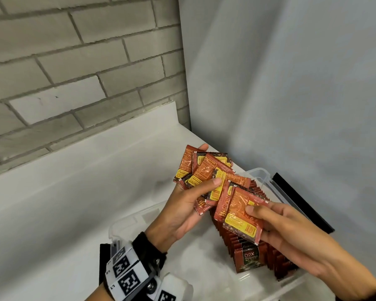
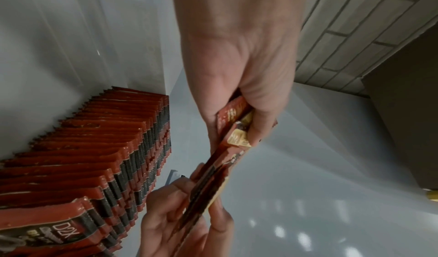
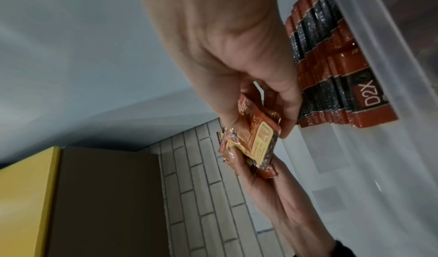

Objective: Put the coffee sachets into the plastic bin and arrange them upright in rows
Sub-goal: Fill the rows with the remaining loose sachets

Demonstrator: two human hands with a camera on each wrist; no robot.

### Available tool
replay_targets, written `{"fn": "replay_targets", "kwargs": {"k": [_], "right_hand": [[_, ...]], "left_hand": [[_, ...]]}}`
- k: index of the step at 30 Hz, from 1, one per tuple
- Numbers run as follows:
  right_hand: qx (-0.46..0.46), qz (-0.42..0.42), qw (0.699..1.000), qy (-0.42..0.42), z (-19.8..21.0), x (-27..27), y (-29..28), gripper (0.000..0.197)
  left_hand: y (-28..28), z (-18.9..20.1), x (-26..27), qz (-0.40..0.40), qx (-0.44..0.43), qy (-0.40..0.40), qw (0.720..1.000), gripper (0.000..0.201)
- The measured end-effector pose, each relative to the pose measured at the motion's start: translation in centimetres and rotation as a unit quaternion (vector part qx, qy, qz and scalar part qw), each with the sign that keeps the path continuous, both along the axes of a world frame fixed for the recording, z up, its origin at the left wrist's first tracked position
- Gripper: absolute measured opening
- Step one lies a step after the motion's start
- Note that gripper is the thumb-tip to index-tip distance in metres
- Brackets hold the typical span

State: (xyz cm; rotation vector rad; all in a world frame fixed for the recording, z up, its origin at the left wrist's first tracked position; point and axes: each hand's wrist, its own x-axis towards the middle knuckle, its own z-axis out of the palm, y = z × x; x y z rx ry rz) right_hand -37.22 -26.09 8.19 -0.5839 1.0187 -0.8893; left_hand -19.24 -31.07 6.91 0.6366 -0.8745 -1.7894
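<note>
A grey brick wall (image 1: 63,68) meets a plain pale wall in a corner, and below them a white worktop (image 1: 59,192) carries a clear plastic bin (image 1: 259,173). Both hands are raised over the bin, near its middle. The left hand (image 1: 182,210) grips a loose, uneven fan of coffee sachets (image 1: 206,172), thumb across their printed backs and fingers behind. The right hand (image 1: 291,231) pinches a few more sachets (image 1: 239,216) by their right edge, thumb on top; these overlap the lower end of the fan, so the two bunches touch. Directly beneath, and closer to the right hand, a long row of sachets (image 1: 248,253) already stands on edge along the bin's right side, running from the near wall towards the far one. To the left of that row the bin floor is bare, below the left hand. The held sachets lie face up and tilted, flat sides roughly crosswise to the standing ones, so they probably need squaring into a stack and turning on edge before going down. The standing row itself is the likely obstacle: a careless lowering could knock it over. A black lid-like edge (image 1: 302,203) lies just beyond the bin's right wall.
</note>
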Motion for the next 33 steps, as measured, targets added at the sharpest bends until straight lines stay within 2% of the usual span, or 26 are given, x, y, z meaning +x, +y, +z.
{"fn": "replay_targets", "kwargs": {"k": [5, 9, 13, 16, 23, 28, 33], "right_hand": [[-0.036, -0.083, 0.995, -0.035, 0.40, -0.10, -0.36, 0.038], [-0.057, -0.107, 0.992, -0.030, 0.63, 0.08, -0.58, 0.035], [-0.060, -0.108, 0.992, -0.014, 0.70, -0.04, -0.63, 0.029], [-0.054, -0.093, 0.994, -0.004, 0.68, 0.03, -0.41, 0.028], [-0.044, -0.063, 0.997, 0.006, 0.43, 0.36, -0.44, 0.038], [-0.055, -0.063, 0.996, 0.020, 0.56, 0.16, -0.49, 0.032], [-0.076, -0.083, 0.990, 0.090, 0.74, -0.36, -0.96, 0.017]], "left_hand": [[0.23, 0.12, -0.06, -0.020, -0.014, 0.002, 1.000, 0.065], [0.45, 0.24, -0.22, -0.046, -0.021, -0.018, 0.999, 0.053], [0.43, 0.24, -0.11, -0.059, 0.024, -0.002, 0.998, 0.053], [0.27, 0.07, -0.01, -0.041, 0.039, -0.001, 0.998, 0.038], [0.54, 0.22, -0.24, -0.041, 0.012, 0.002, 0.999, 0.042], [0.53, 0.35, -0.29, -0.041, 0.030, -0.016, 0.999, 0.034], [0.34, 0.19, -0.35, -0.034, 0.066, -0.030, 0.997, 0.031]]}}
